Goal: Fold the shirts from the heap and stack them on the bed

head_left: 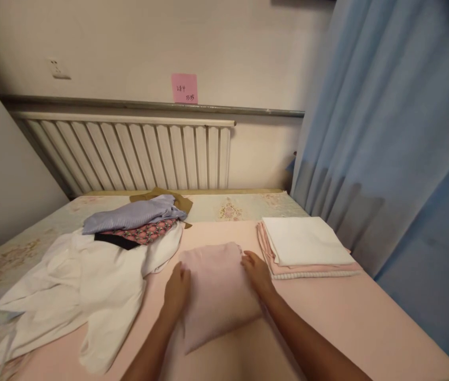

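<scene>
A pale pink-lilac garment (218,296), folded into a rough rectangle, is held between my two hands over the pink sheet. My left hand (177,288) pinches its left edge with closed fingers. On the opposite side, my right hand (258,272) grips the upper right edge between thumb and fingers. The exact kind of garment cannot be made out. To the right of my right hand lies a neat stack of folded clothes, with a white folded cloth (305,241) on top of pink and striped layers.
Left of my hands sprawls a white garment (89,286). Behind it are a heaped lavender garment (133,211), a patterned red-and-black cloth (145,233) and an olive cloth (184,203). A radiator (137,153) stands beyond the bed; a blue curtain (367,148) hangs at right.
</scene>
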Tool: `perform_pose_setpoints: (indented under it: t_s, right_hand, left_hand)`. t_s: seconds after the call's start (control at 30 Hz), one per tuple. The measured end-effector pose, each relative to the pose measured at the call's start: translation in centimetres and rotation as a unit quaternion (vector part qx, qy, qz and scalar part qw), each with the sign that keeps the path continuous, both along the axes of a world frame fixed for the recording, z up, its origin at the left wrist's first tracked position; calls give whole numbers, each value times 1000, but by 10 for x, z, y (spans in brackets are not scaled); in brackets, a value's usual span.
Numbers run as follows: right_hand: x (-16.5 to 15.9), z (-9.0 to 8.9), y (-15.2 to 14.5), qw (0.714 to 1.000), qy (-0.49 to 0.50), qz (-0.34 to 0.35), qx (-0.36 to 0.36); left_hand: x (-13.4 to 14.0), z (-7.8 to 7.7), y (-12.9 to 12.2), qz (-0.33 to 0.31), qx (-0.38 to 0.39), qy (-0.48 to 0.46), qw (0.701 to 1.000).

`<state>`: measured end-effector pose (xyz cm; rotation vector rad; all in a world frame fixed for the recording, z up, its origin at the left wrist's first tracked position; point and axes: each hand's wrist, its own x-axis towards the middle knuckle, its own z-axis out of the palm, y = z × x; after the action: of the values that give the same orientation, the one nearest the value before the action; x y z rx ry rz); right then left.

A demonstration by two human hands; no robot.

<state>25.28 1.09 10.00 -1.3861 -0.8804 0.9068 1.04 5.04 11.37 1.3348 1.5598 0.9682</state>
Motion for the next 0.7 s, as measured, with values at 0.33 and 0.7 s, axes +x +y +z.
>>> perform_pose_setpoints:
  t_s: [0.33,0.7]
  right_hand:
    - [-36,-47,-80,762,-613,176,111]
    - [-1,-65,-107,756,-641,91,97]
  left_hand:
    - [52,-75,-86,-196,244,472,824]
    - [2,-82,-103,-160,272,492,811]
